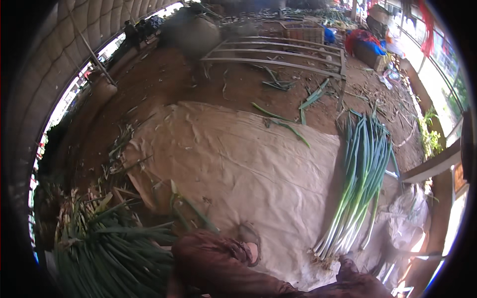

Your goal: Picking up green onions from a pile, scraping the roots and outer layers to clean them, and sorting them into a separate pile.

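Neither of my hands shows. Brown cloth over my bent leg (208, 263) covers the lower middle, with a bare ankle (254, 252) and a dark shoe at its end. More brown cloth (355, 283) lies at the lower right. To the left is a thick heap of green onions (114, 253), its dark leaves fanned toward my leg. On the right, long green onions (355, 184) lie side by side, white root ends toward me and green tops away. Their roots rest on a pale sheet (233, 159) spread over the ground.
Loose leaves (290, 131) lie along the sheet's far edge. Beyond stand a metal frame (278, 52) and a crate (303, 32). A red and blue bundle (366, 44) sits at the far right. White plastic sacking (407, 213) and a wooden rail (432, 161) border the right side.
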Demonstrator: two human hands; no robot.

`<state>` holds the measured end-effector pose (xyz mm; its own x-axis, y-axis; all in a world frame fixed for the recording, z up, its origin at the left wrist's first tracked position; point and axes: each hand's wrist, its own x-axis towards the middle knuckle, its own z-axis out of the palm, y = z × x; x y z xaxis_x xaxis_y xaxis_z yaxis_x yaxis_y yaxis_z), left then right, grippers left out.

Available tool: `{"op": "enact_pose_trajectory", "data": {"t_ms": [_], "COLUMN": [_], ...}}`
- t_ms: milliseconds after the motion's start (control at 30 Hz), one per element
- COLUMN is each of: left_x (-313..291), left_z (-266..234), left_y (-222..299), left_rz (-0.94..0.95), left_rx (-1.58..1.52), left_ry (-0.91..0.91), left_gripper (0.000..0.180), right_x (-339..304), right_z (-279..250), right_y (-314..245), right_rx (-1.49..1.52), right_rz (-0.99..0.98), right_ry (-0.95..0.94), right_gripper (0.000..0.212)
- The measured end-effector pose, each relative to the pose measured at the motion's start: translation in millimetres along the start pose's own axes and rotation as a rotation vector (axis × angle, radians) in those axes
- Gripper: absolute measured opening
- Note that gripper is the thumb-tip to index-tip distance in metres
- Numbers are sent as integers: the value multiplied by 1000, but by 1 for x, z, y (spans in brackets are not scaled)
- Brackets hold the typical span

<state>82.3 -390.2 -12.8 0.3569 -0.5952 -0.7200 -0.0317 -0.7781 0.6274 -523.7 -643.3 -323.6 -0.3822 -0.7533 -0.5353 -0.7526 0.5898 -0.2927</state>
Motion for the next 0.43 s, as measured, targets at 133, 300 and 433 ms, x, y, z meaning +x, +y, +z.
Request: {"op": "enact_pose_trajectory", "data": {"t_ms": [133, 300, 433], "left_x": [-79, -106, -125], "left_z": [-14, -2, 3], "left_y": [-17, -23, -62], "left_rz": [-19, 69, 301], "left_rx": [-253, -437, -304], "left_ry": [151, 221, 486], "left_gripper": [63, 64, 70], "right_x": [-54, -26, -84], "right_z": [-16, -5, -19], "right_y": [-87, -194, -388], "right_rx": [-184, 196, 228], "right_rz": [-1, -465, -816], "right_ry": [255, 49, -302], "right_gripper": [62, 49, 28]}}
